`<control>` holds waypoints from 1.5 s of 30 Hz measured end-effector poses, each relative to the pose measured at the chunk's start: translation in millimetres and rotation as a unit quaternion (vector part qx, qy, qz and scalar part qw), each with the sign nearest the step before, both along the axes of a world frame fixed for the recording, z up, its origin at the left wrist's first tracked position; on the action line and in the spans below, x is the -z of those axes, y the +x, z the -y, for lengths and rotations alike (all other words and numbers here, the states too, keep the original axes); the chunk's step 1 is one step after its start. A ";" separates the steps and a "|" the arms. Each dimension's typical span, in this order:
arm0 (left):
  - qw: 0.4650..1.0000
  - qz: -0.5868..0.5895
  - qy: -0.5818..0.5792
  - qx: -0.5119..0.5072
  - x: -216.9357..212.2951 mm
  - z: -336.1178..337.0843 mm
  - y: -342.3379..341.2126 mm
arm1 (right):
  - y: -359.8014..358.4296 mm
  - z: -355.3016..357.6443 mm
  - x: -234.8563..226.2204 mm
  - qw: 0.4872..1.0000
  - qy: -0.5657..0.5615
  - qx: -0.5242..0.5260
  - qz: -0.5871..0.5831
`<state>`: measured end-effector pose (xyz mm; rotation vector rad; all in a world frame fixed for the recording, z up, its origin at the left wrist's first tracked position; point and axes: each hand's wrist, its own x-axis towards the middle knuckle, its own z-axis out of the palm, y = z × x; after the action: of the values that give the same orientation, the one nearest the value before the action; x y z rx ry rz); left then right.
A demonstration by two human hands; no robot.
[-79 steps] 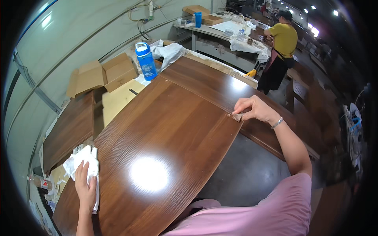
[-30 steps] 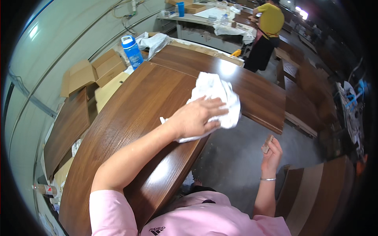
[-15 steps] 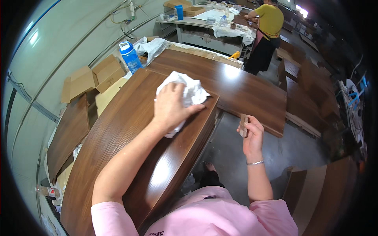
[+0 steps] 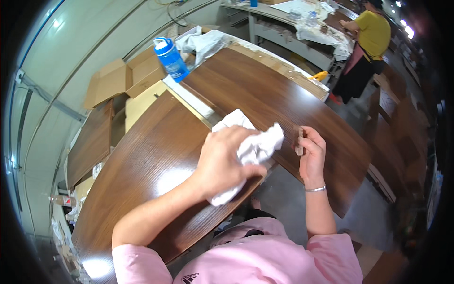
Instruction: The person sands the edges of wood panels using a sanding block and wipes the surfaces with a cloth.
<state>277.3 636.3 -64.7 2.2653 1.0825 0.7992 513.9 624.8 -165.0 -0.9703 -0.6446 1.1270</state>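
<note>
Here's the left hand, fingers together and clamped on a crumpled white cloth, right over the far right-hand corner of the nearer dark-brown wood-grain panel. The cloth bunches up past the fingers on one side and pokes out below the palm on the other, spreading along the panel's edge. And over to the right, the right hand has thumb and fingers closed on a small brown block, held up just beside the cloth; from this angle it shows against the second brown panel, and whether the two touch, I cannot tell. A silver bracelet circles that wrist. That second panel lies beyond the first, with a narrow pale strip between them at the upper left. Up at its left corner stands a blue water bottle with a white lid, a greyish-white rag close by, and left of it an open cardboard box. Well back, a co-worker in a yellow shirt is by a long bench, where a crumpled white sheet hangs over the edge. Grey floor shows below both panels.
</note>
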 end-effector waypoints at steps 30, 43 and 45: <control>0.894 -0.203 0.108 -0.385 3.0 110.3 -152.8 | -234.7 -255.9 -21.5 0.822 0.274 -0.448 0.222; 0.903 -0.173 0.089 -0.384 3.4 108.1 -156.6 | -176.1 -210.4 -36.2 0.774 0.315 -0.494 0.238; 0.905 -0.169 0.081 -0.382 5.2 107.2 -160.9 | -137.8 -172.2 -43.8 0.747 0.311 -0.520 0.275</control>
<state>116.4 529.1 -69.9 2.1368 2.2152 0.8045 376.1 797.0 -121.1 -0.2604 -2.0796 1.3896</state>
